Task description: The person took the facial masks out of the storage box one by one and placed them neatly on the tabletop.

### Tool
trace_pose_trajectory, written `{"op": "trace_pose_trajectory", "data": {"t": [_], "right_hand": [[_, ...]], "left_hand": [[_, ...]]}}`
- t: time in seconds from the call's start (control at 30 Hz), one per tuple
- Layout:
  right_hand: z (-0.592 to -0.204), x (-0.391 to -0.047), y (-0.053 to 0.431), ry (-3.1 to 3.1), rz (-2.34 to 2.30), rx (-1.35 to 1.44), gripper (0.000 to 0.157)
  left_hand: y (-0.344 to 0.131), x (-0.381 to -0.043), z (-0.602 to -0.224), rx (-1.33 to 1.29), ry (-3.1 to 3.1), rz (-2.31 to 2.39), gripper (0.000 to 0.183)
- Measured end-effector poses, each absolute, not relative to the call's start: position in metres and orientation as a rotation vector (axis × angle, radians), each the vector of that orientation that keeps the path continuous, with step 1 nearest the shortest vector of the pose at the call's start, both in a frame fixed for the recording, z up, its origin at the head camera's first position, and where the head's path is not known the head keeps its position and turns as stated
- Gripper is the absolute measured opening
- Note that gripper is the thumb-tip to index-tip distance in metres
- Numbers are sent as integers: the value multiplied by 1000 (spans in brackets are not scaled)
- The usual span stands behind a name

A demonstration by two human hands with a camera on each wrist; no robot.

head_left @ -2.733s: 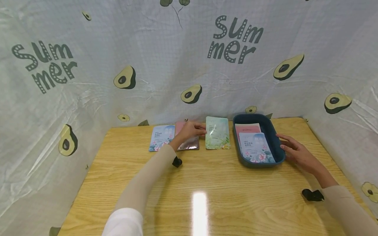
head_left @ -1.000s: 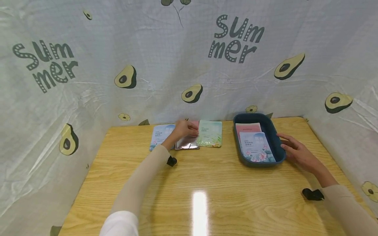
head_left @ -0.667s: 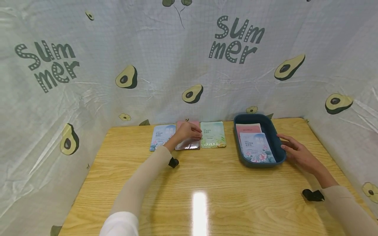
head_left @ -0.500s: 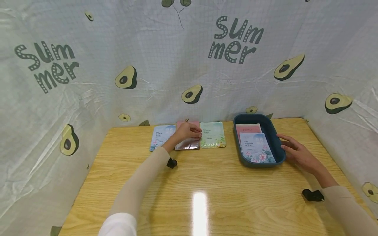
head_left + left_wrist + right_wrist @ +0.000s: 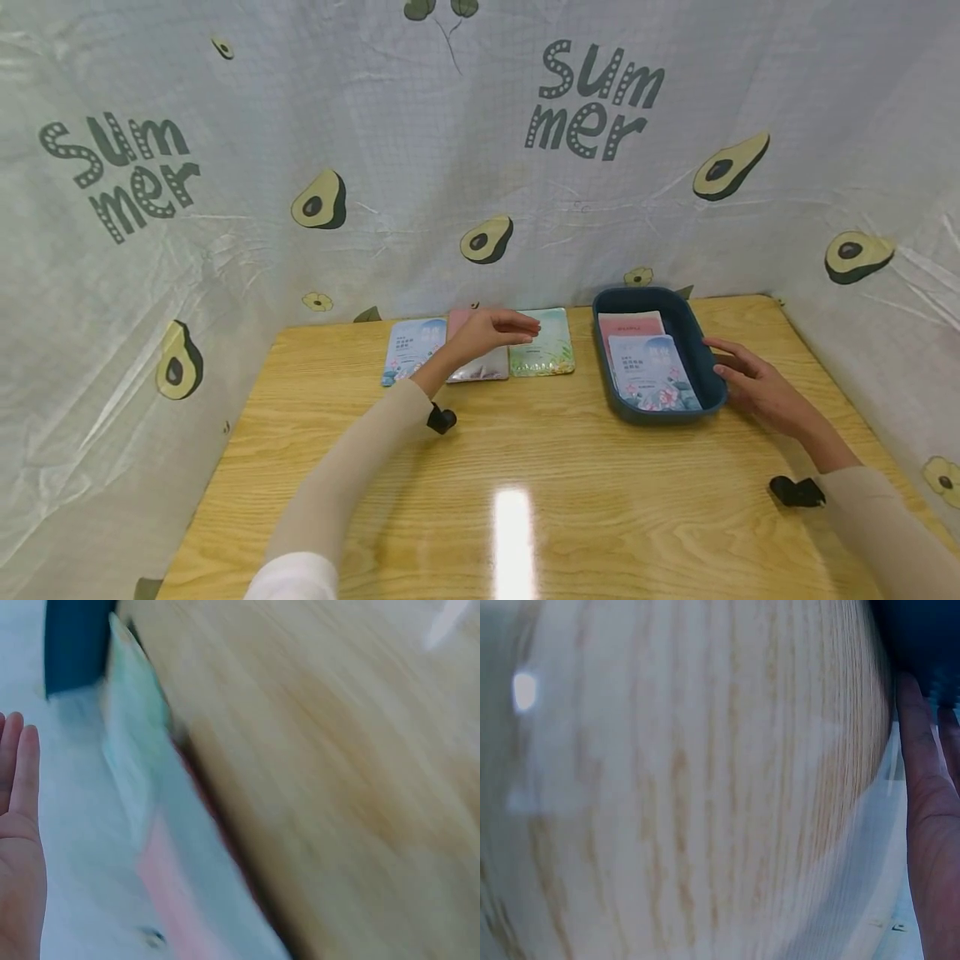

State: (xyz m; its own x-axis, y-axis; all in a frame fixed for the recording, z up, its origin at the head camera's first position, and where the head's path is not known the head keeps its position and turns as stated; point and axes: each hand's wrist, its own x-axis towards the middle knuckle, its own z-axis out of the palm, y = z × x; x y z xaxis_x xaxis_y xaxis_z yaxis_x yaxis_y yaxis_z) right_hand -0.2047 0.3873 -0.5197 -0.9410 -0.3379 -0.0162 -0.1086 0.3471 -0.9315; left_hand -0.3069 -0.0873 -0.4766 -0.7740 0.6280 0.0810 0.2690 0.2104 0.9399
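Observation:
My left hand point(image 5: 495, 331) hovers with straight fingers over the left part of a green sheet mask packet point(image 5: 545, 354), holding nothing. Directly left of that packet lies a pink and silver packet point(image 5: 486, 367), partly hidden by the hand. A blue floral packet point(image 5: 408, 346) is at the row's left end. In the left wrist view, the left hand point(image 5: 19, 817) shows flat beside the blurred row. My right hand point(image 5: 765, 396) rests its relaxed fingertips against the right side of a dark blue bin point(image 5: 678, 312). In the bin a blue floral packet point(image 5: 652, 375) overlaps a pink one point(image 5: 633, 323).
The wooden table point(image 5: 480, 467) spreads out in front of the row and the bin. A patterned cloth point(image 5: 420, 150) hangs along the back and both sides. Between the green packet and the bin runs a narrow strip of bare wood.
The green packet has slid left, away from the bin and up to the pink packet. My left hand has since let go, straightened its fingers and shifted right. The right hand has stayed put.

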Motion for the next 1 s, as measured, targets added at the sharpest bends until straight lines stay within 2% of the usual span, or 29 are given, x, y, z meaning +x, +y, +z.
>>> {"op": "trace_pose_trajectory", "data": {"t": [0.5, 0.77, 1.0], "right_hand": [[-523, -207, 390, 2375, -1665, -379, 56], [-520, -210, 388, 2383, -1639, -364, 56], [-520, -209, 388, 2346, -1680, -383, 55]], "left_hand": [[35, -315, -430, 1197, 2034, 1383, 42], [75, -327, -432, 1259, 2141, 1118, 47], [101, -331, -441, 1183, 2252, 858, 52]]}}
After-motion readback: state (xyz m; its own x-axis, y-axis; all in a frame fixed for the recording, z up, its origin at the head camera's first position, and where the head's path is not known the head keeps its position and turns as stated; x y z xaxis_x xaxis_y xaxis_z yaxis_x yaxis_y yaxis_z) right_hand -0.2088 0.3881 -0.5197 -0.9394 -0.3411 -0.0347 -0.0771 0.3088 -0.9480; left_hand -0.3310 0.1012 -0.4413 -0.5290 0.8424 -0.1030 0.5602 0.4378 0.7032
